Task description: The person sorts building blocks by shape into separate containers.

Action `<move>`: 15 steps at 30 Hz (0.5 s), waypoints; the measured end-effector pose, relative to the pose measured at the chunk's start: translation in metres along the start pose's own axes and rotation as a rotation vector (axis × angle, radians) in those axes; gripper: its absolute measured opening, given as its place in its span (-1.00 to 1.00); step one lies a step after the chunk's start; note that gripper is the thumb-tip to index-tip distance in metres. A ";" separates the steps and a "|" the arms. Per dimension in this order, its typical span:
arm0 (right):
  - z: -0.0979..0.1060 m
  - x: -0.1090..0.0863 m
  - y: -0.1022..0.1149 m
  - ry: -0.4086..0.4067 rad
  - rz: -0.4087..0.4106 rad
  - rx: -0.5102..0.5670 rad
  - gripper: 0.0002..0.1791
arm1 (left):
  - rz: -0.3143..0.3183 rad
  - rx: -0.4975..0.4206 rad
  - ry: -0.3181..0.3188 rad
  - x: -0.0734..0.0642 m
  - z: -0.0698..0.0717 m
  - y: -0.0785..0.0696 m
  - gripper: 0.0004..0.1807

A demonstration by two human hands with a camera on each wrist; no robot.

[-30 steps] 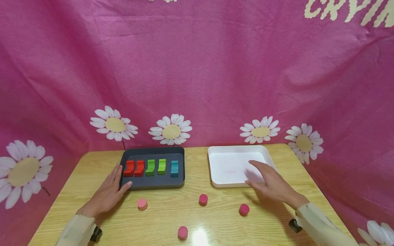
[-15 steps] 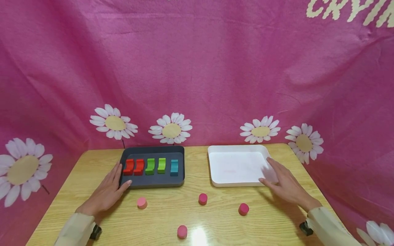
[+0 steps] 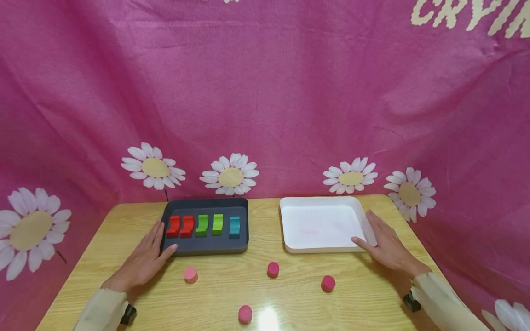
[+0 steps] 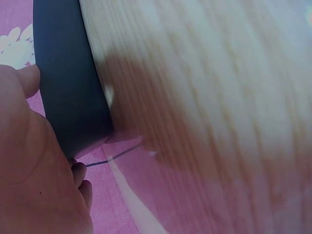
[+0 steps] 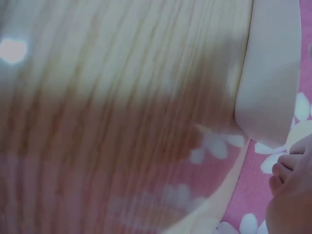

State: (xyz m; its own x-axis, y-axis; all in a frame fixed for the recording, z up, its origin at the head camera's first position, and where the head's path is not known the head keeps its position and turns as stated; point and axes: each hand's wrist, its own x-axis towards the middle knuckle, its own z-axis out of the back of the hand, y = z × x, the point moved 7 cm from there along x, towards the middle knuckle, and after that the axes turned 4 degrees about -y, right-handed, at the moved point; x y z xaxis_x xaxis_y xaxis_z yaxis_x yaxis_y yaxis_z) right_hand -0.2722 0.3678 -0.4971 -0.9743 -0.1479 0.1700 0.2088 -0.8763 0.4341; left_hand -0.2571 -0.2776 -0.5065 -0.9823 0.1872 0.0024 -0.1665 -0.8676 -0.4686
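My left hand point(image 3: 141, 262) rests at the near left corner of a dark grey tray point(image 3: 215, 250), fingers stretched along its left side and thumb at the front rim. In that tray stands a row of notched blocks: two red blocks point(image 3: 187, 227), two green blocks point(image 3: 202, 225) and a teal block point(image 3: 234, 227). On the right, my right hand point(image 3: 391, 246) lies at the near right corner of a white tray point(image 3: 314, 227), fingers straight along its right side, thumb over the front rim. The wrist views show the dark tray's wall point(image 4: 68, 73) and the white tray's wall point(image 5: 270, 73) beside the hands.
Several short round pegs stand on the wooden table point(image 3: 207, 299) in front of the trays: a light pink peg point(image 3: 191, 275), a pink peg point(image 3: 245, 314) and two crimson pegs point(image 3: 273, 270). A pink cloth point(image 3: 265, 101) with daisies hangs behind and along both sides.
My right hand has moved from over the white tray rightward to its near right corner. The left hand has stayed at the dark tray, and blocks and pegs stand where they were.
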 end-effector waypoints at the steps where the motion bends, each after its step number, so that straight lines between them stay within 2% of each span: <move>1: -0.001 0.001 -0.001 0.004 -0.005 -0.002 0.22 | 0.002 -0.001 0.000 0.000 0.000 0.000 0.11; 15: -0.011 0.006 -0.009 0.047 -0.026 0.010 0.25 | 0.009 0.001 -0.004 -0.001 0.000 -0.001 0.10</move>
State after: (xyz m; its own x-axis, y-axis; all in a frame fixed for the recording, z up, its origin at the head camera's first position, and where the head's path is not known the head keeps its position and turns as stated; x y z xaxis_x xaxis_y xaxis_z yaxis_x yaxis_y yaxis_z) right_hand -0.2806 0.3697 -0.5099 -0.9822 -0.1470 0.1172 0.1843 -0.8756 0.4464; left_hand -0.2559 -0.2776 -0.5058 -0.9841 0.1778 0.0019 -0.1580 -0.8695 -0.4680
